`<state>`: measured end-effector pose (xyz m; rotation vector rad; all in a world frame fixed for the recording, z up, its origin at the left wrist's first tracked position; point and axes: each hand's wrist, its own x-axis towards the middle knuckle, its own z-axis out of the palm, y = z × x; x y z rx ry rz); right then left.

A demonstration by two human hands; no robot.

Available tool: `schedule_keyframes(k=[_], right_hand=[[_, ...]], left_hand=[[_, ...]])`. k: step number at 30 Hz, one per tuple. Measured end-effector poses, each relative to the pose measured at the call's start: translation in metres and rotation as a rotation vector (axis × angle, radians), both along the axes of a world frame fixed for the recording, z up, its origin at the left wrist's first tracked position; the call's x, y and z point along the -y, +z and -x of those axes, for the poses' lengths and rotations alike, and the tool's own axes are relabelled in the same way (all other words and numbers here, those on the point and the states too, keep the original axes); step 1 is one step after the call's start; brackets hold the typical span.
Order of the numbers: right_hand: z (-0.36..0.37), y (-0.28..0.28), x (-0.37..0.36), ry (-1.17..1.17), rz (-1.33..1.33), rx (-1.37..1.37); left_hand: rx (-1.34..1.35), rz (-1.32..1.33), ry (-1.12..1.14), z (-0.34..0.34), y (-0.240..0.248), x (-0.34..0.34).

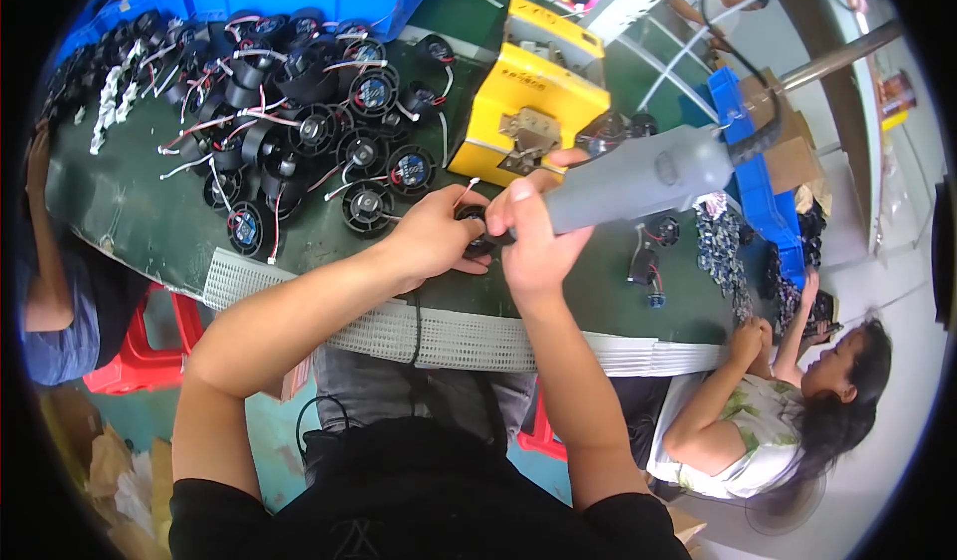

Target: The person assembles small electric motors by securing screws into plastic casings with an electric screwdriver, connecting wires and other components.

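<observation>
My right hand (543, 231) is wrapped round the front end of a grey electric screwdriver (638, 179), whose body slopes up to the right into a black cable. The driver's tip points at a small round black part (478, 229) with a thin wire, low over the green table. My left hand (439, 233) grips that part from its left side, and the fingers of both hands partly hide it. Just left of my left hand lies a pile of similar round black fan-like parts (314, 126) with white and red wires.
A yellow machine (533, 86) with a metal mechanism stands beyond my hands. Blue bins (289, 1) line the back left, and another blue bin (763, 176) is at the right. White perforated strip (459, 341) edges the green table (130, 196). People sit on both sides.
</observation>
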<state>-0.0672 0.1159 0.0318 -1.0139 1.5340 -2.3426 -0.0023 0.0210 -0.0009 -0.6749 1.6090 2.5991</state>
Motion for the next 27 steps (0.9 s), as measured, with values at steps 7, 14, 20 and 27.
schedule_keyframes(k=[7, 14, 20, 27], right_hand=[[0.012, -0.002, -0.034, 0.16, -0.009, -0.092], [0.088, -0.025, -0.197, -0.858, -1.172, -0.3], [-0.005, -0.006, -0.149, -0.684, -0.843, -0.737], [-0.043, -0.019, -0.105, -0.152, -0.352, 0.071]], left_hand=[[-0.133, 0.863, -0.026, -0.018, 0.017, 0.019], [-0.211, 1.94, 0.583, -0.039, 0.056, 0.052], [-0.504, 0.23, -0.256, -0.027, 0.022, -0.018], [-0.395, 0.235, -0.444, -0.023, 0.008, -0.01]])
